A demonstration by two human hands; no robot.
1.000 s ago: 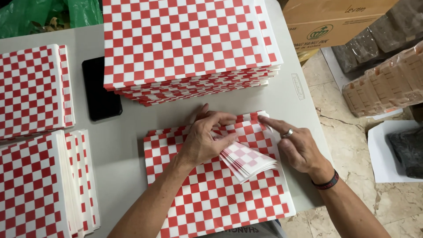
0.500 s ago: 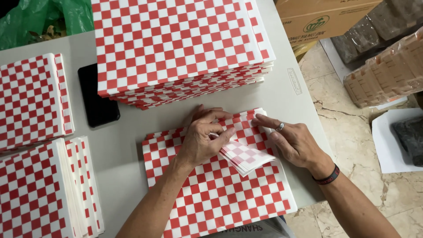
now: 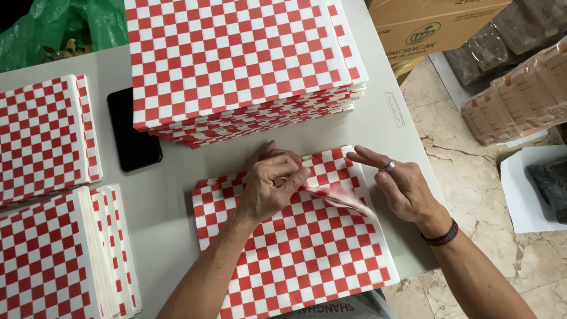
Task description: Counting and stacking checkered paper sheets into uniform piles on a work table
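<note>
Head view, red-white checkered sheets (image 3: 295,248), corner lifted

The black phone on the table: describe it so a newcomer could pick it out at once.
Start at the tall stack of red-and-white checkered sheets at the far side of the grey table. Just beside its near left corner lies the black phone, flat and face up. It is the only plain dark thing among checkered paper.
</note>
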